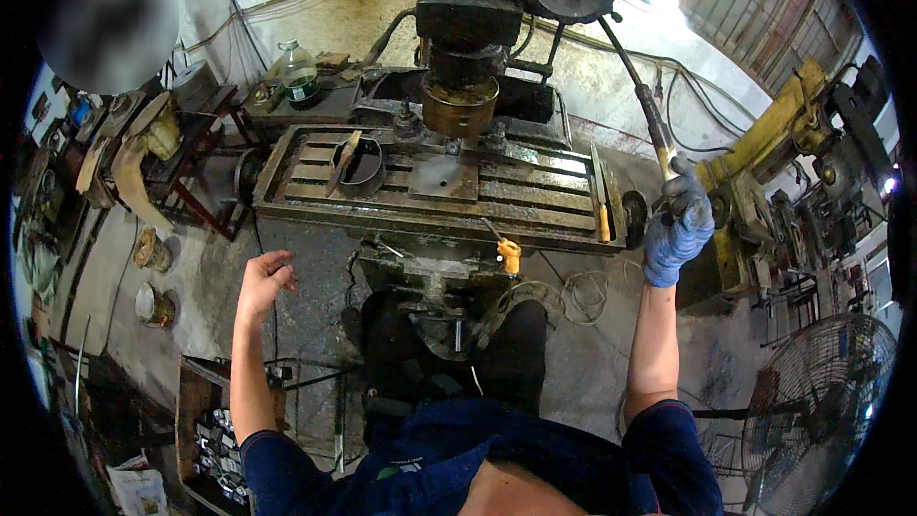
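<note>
Gripping the long feed lever (638,96) near its lower end, our gloved right hand (676,225) is closed round it, right of the slotted mill table (535,193). Left hand (264,279) bare, fingers loosely curled, holding nothing. Green-labelled clear bottle (298,72) on bench, upper left.

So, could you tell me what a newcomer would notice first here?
Probably the big grimy milling machine at top centre, its slotted table spread below. Next, the right hand in a blue glove, closed on the long feed lever, while the bare left hand hangs open.
</note>
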The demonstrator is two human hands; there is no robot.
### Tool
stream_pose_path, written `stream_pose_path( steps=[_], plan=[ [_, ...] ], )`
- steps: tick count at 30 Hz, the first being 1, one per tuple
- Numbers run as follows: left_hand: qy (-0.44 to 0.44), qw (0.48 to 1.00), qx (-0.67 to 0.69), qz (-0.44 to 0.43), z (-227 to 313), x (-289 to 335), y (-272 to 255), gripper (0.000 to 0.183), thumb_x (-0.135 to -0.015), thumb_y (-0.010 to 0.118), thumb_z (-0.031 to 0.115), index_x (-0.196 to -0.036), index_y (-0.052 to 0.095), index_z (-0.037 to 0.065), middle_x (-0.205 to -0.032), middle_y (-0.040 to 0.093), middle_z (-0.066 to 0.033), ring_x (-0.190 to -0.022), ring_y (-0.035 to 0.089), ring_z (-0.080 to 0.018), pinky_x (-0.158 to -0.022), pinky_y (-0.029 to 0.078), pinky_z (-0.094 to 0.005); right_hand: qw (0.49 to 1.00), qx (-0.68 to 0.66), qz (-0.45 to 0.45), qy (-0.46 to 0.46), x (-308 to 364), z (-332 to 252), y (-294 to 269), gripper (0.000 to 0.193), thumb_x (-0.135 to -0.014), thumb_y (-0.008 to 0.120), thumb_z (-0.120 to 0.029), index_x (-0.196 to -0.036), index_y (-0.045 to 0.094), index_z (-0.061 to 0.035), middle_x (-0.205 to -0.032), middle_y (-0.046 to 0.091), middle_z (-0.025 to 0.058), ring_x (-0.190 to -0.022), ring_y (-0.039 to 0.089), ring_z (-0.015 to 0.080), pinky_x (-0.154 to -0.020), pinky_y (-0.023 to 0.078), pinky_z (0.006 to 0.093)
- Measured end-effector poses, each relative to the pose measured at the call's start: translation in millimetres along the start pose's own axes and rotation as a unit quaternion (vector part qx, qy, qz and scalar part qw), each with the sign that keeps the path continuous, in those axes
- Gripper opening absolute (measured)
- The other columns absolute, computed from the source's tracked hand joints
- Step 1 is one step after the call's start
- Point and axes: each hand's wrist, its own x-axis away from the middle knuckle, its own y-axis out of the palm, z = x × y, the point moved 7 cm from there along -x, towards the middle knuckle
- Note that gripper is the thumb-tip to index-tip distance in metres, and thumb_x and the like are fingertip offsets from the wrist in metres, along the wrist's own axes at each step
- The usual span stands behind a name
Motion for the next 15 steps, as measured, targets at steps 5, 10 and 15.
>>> stream_pose_path(
  steps=[5,10,15],
  plan=[
    [0.015,0.998,-0.016,0.056,-4,27,-37,0.03,-0.081,0.054,0.003,-0.108,0.054,-0.011,-0.073,0.061,-0.0098,-0.062,0.057,-0.0142,-0.056,0.046,-0.0274,0.99,0.133,0.006,0.037,-5,0,-3,0.019,-0.084,0.052,-0.016,-0.074,0.059,-0.0008,-0.071,0.055,0.005,-0.07,0.051,0.0139,-0.075,0.044,0.0284],
    [0.005,0.979,-0.077,0.189,-25,85,-123,0.03,-0.083,0.058,0.01,-0.108,0.056,-0.007,-0.07,0.06,-0.0063,-0.061,0.055,-0.0125,-0.059,0.044,-0.0274,0.969,0.235,-0.061,0.043,-8,12,-26,0.017,-0.083,0.048,-0.006,-0.084,0.063,0.0013,-0.079,0.063,0.004,-0.076,0.057,0.0142,-0.069,0.045,0.0262],
    [-0.054,0.915,-0.031,0.398,-65,195,-212,0.027,-0.081,0.058,0.006,-0.106,0.06,-0.003,-0.071,0.062,-0.0068,-0.062,0.058,-0.011,-0.056,0.044,-0.0257,0.973,0.217,-0.049,-0.064,-17,17,-60,0.021,-0.086,0.048,-0.005,-0.102,0.06,0.0024,-0.106,0.061,0.0127,-0.096,0.058,0.0233,-0.085,0.046,0.0339]
  ],
)
